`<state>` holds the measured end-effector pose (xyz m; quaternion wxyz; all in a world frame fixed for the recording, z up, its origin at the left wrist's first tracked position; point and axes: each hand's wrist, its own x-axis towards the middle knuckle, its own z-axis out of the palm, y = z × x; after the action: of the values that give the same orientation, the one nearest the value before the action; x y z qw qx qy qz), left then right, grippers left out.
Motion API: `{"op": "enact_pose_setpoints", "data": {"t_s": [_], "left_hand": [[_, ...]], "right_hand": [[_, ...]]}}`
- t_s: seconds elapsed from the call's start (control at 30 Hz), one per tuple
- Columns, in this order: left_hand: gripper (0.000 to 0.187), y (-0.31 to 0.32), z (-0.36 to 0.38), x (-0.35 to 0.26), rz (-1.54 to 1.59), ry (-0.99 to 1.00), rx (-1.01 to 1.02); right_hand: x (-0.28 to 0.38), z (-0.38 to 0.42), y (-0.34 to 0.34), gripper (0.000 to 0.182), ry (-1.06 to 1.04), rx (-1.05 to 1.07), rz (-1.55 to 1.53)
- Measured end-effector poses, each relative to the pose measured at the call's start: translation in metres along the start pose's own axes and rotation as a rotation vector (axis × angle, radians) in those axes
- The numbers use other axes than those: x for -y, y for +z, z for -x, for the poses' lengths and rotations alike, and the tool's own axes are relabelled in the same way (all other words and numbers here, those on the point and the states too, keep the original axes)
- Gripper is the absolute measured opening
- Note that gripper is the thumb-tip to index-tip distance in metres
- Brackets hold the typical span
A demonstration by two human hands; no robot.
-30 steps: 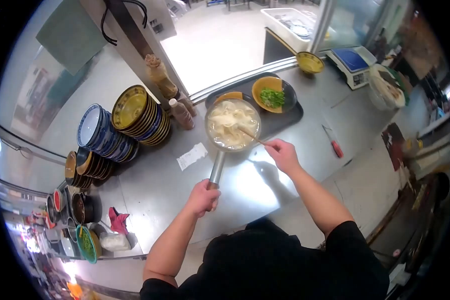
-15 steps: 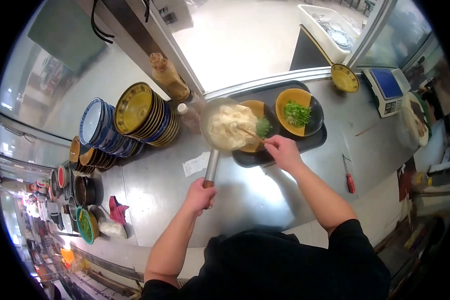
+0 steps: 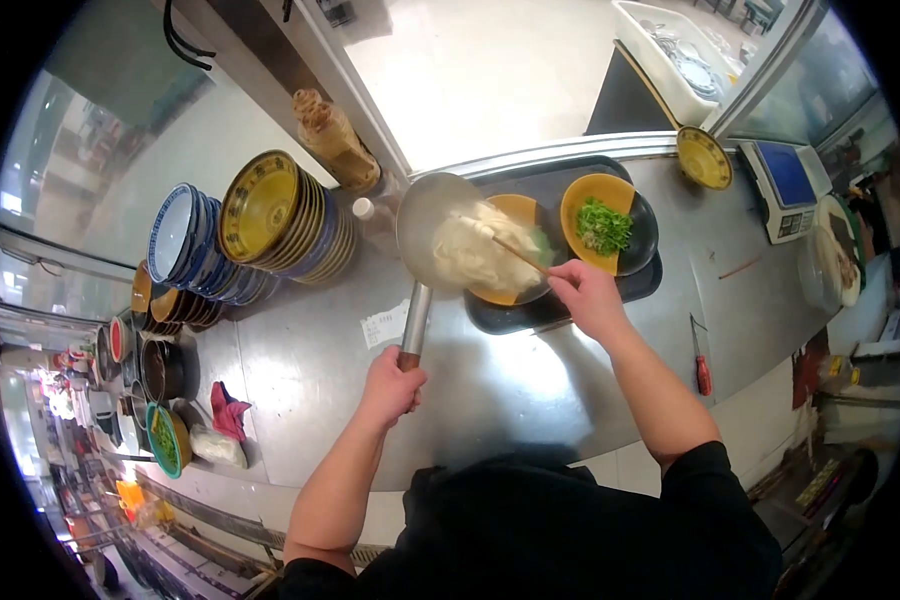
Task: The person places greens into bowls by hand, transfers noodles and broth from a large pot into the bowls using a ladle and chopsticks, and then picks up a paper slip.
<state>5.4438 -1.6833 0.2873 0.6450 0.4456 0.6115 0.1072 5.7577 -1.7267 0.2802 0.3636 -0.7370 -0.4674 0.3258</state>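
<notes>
My left hand (image 3: pixel 394 384) is wrapped round the handle of a metal strainer pan (image 3: pixel 417 235), which is tilted over the left bowl (image 3: pixel 513 208). Pale wide noodles (image 3: pixel 485 250) slide from the pan's right side into that bowl, covering most of its greens. Between the fingers of my right hand (image 3: pixel 582 292) are wooden chopsticks (image 3: pixel 520 254), their tips in the noodles. Just right of it, a yellow and black bowl (image 3: pixel 643 235) holds chopped greens (image 3: pixel 602 226). Both bowls stand on a black tray (image 3: pixel 480 317).
Stacked yellow bowls (image 3: pixel 260 210) and blue-white bowls (image 3: pixel 173 235) stand at the left, near bottles (image 3: pixel 340 145). A paper slip (image 3: pixel 385 325) lies by the pan. At the right are a red-handled tool (image 3: pixel 703 375), a small bowl (image 3: pixel 704 158) and a scale (image 3: pixel 785 185).
The pan has tipped further to the right, and the noodles have slid down over the left bowl. My right hand has moved slightly right with the chopsticks. The whole view has shifted a little.
</notes>
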Motion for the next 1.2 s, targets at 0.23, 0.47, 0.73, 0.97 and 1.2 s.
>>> {"op": "enact_pose_setpoints", "data": {"t_s": [0.23, 0.47, 0.73, 0.97, 1.2], "left_hand": [[0.023, -0.001, -0.002, -0.007, -0.274, 0.11, -0.097], [0.024, -0.003, -0.004, -0.011, -0.448, 0.14, -0.186], [0.03, -0.006, 0.001, -0.017, -0.759, 0.248, -0.287], [0.038, -0.009, 0.005, -0.017, -0.833, 0.321, -0.316], [0.044, -0.009, 0.015, -0.023, -0.888, 0.396, -0.328]], "right_hand": [[-0.011, -0.001, -0.008, 0.017, -0.003, -0.052, -0.06], [-0.04, 0.002, -0.011, 0.016, 0.043, -0.139, -0.105], [-0.049, 0.006, -0.014, 0.017, 0.149, -0.144, -0.197], [-0.068, 0.008, -0.012, 0.019, 0.128, -0.209, -0.157], [-0.056, 0.006, -0.012, 0.02, 0.136, -0.207, -0.031]]}}
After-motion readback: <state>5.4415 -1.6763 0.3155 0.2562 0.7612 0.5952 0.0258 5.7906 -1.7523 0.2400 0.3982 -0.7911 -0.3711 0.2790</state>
